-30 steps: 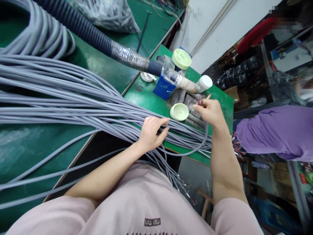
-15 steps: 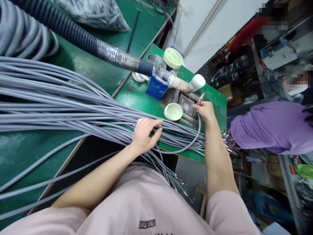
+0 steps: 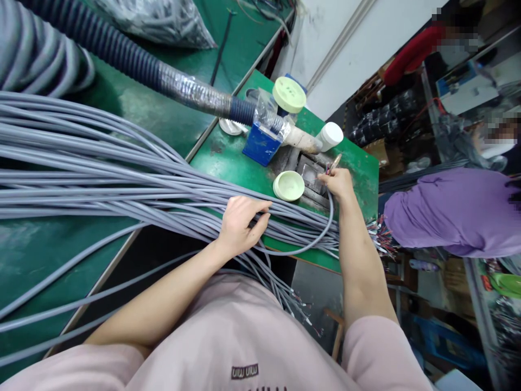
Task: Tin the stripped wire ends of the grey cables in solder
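Observation:
My right hand point(image 3: 338, 183) is closed on one grey cable point(image 3: 330, 209) close to its end, and a bunch of thin wires point(image 3: 335, 162) sticks up above the fingers. My fingertips are at the right side of a small square pot point(image 3: 311, 175) with a dull silvery surface, set in a dark frame. From that hand the cable loops down and back towards my left hand point(image 3: 241, 224), which lies over a thick bundle of grey cables point(image 3: 179, 187). Its thumb and forefinger are apart; the other fingers are hidden. A pale green cup point(image 3: 288, 185) stands between bundle and pot.
A ribbed dark hose point(image 3: 122, 60) crosses to a blue box point(image 3: 262, 144), its pale nozzle point(image 3: 302, 141) near the pot. Behind stand a pale green lid point(image 3: 288, 95) and a white jar point(image 3: 330, 136). Loose cable ends point(image 3: 299, 307) hang below. A person in purple point(image 3: 451, 212) is at right.
My right hand has shifted slightly left with the cable end, closer over the pot's edge. My left hand stays where it was on the bundle.

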Motion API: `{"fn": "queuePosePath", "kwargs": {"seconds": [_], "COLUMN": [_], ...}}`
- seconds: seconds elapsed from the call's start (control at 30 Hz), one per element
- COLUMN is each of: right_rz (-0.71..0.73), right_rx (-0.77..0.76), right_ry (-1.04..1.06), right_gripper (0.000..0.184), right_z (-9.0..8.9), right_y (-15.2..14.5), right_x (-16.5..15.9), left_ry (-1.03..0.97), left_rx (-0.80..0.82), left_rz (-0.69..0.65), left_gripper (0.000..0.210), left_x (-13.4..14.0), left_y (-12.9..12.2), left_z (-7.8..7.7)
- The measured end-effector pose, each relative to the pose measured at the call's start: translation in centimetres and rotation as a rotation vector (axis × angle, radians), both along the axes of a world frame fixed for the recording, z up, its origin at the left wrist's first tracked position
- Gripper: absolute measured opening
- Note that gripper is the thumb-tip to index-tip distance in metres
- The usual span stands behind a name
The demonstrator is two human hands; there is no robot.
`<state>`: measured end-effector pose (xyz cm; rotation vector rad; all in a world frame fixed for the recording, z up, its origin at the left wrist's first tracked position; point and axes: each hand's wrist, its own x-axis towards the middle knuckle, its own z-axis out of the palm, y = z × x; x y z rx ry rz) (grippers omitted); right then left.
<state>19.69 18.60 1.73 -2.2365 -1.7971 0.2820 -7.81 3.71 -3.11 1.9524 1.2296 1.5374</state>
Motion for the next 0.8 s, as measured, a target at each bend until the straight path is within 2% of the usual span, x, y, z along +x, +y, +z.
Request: {"fn": "queuePosePath", "kwargs": {"seconds": [0.1, 0.2, 0.4, 0.47, 0.57, 0.63, 0.73, 0.8], "right_rz": [0.014, 0.04, 0.141, 0.156, 0.15, 0.121, 0.051, 0.008], "right_rx": [0.07, 0.117, -0.13, -0.178, -0.236, -0.251, -0.219, -0.187], "right_ry": [0.14, 0.453, 1.125, 1.274, 1.406, 1.475, 1.574, 1.625], "right_gripper": [0.021, 0.023, 0.049, 0.053, 0.058, 0.059, 0.059, 0.059], "right_z": [0.8, 2.0, 4.2, 4.5, 4.3, 3.7, 2.4, 1.7], "right_y": [-0.9, -3.0, -10.8, -13.8, -17.3, -18.7, -19.5, -19.7], "right_x": [-0.4, -1.2, -4.5, -6.0, -8.2, -9.5, -10.8, -11.4], "left_ry": [0.005, 0.011, 0.016, 0.003, -0.087, -0.224, -0.478, -0.564], "left_rx": [0.004, -0.024, -0.02, -0.021, -0.04, -0.081, -0.212, -0.32], "left_rz": [-0.005, 0.0, 0.016, 0.018, 0.033, 0.05, 0.042, -0.004], "left_gripper": [0.016, 0.014, 0.015, 0.015, 0.015, 0.015, 0.016, 0.017], "left_x": [0.0, 0.0, 0.1, 0.1, 0.2, 0.4, 0.9, 1.4], "left_y": [0.0, 0.0, 0.0, 0.0, -0.2, -0.7, -2.0, -3.0], "left_z": [0.0, 0.0, 0.0, -0.1, -0.4, -0.5, -0.3, 0.3]}}
